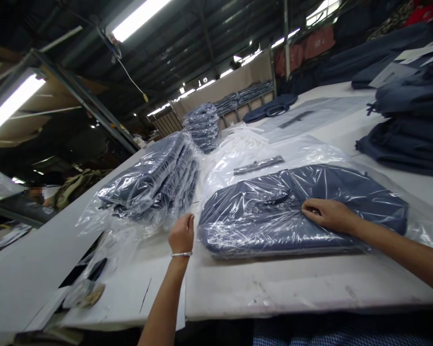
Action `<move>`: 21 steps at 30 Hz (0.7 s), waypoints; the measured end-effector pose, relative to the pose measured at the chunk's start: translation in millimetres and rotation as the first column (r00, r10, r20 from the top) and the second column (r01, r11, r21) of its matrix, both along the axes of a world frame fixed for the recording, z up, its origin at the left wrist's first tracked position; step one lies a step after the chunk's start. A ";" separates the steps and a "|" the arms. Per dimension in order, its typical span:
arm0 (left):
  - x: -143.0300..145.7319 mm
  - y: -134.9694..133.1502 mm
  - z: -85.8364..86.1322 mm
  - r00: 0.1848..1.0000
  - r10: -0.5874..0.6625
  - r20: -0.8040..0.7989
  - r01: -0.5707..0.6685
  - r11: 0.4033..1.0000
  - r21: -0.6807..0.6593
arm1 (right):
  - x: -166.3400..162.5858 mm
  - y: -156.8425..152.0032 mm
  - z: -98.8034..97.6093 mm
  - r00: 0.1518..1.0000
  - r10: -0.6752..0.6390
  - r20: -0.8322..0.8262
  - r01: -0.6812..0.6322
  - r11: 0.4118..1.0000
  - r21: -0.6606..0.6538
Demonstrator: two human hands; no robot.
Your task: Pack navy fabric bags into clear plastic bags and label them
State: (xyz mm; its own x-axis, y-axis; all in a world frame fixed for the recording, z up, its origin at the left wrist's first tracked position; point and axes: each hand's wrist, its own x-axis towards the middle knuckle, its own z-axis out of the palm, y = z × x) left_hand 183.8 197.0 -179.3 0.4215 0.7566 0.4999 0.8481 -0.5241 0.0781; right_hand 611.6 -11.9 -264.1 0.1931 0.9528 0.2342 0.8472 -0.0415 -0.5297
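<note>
A dark blue folded fabric item [332,185] lies flat inside a clear plastic bag [245,230] on the white table in front of me. My right hand [324,215] rests over its middle, thumb and fingers pinched on the plastic film. Just off the bag's left end, my left hand [181,234] is closed in a fist, a thin bracelet at its wrist. Its curled fingers hide whatever may be in them. Above the item, a dark printed strip [259,165] shows on the plastic.
Plastic-wrapped dark items [147,175] are piled to the left, with another wrapped stack [202,126] behind. Unwrapped dark blue items [411,125] are stacked at the right. Flat plastic bags [310,117] lie farther back. A tape roll [93,295] sits near the front left.
</note>
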 end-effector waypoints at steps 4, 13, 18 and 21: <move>35.6 -54.6 -17.2 0.958 -0.278 -0.069 0.272 0.959 -0.084 | -2.0 -0.8 2.0 1.000 -0.008 -0.013 0.008 1.000 0.024; 43.1 -22.5 -81.3 0.802 -0.439 -0.405 0.386 0.898 -0.210 | 18.5 6.4 32.2 0.975 0.128 -0.183 -0.153 0.980 -0.126; 26.7 -2.8 -95.7 0.662 -0.484 -0.573 0.506 0.852 -0.135 | 35.9 -8.1 76.0 0.984 0.078 -0.160 -0.097 0.988 -0.116; 23.4 1.1 -99.6 0.633 -0.497 -0.594 0.559 0.824 -0.094 | 24.5 -58.7 99.6 0.995 -0.062 -0.072 0.065 0.997 0.049</move>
State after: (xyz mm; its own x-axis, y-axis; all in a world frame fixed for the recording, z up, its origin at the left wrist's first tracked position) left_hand 207.3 198.1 -278.8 0.9574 0.2781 0.0783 0.2861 -0.8743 -0.3920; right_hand 636.0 -70.6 -164.5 0.2705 0.9252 0.2662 0.8042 -0.0652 -0.5908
